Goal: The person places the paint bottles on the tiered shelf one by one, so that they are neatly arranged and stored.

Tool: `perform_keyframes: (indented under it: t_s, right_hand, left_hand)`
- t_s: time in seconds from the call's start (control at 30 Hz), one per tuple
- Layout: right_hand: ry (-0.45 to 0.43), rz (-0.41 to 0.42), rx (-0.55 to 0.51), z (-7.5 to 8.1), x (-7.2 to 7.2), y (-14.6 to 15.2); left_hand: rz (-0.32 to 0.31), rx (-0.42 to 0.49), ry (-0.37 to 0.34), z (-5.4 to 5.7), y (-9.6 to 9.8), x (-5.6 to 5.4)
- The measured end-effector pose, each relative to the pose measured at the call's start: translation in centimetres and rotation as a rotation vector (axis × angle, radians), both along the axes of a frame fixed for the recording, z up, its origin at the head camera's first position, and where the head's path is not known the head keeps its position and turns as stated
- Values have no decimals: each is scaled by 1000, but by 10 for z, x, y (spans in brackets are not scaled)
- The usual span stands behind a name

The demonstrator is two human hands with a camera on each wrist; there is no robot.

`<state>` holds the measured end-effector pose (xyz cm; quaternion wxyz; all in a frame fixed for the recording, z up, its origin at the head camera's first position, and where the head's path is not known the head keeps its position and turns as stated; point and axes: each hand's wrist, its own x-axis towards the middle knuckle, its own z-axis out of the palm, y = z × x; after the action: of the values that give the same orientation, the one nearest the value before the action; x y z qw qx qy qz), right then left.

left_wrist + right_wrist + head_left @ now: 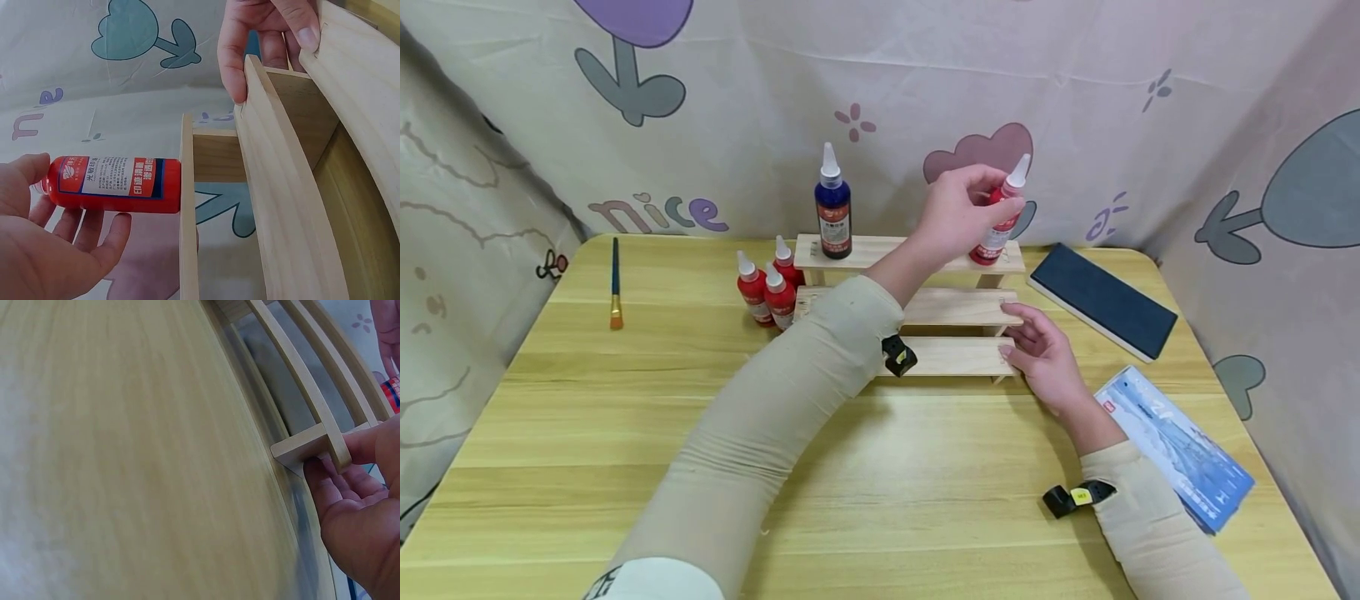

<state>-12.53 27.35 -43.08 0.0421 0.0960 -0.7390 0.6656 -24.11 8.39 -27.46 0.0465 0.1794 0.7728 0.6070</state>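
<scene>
A small wooden rack [958, 358], partly blocked by a person's left sleeve [760, 417].
In the head view, the sleeve hides much of the rack's lower left, and the left hand [966, 212] covers the upper body of the held red bottle [994, 240]. A rear red bottle [787, 267] is mostly behind the front two red bottles [752, 293]; small print on the blue bottle [833, 218] is unreadable. The right sleeve [1157, 517] hides part of a blue printed pack [1172, 450]. The left wrist view's top edge crops the right hand [275, 31]; the right wrist view's right edge crops the held bottle.
</scene>
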Motion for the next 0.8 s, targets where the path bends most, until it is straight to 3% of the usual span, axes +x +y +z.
perform_keyframes:
  t_s: [0.43, 0.57, 0.8]
  right_hand:
    - [-7, -2, 0, 2, 1, -1]
    - [-9, -2, 1, 2, 1, -1]
    - [-24, -10, 14, 2, 2, -1]
  left_hand:
    - [81, 18, 57, 5, -20, 25]
    - [79, 21, 107, 5, -28, 33]
    - [56, 115, 150, 4, -46, 50]
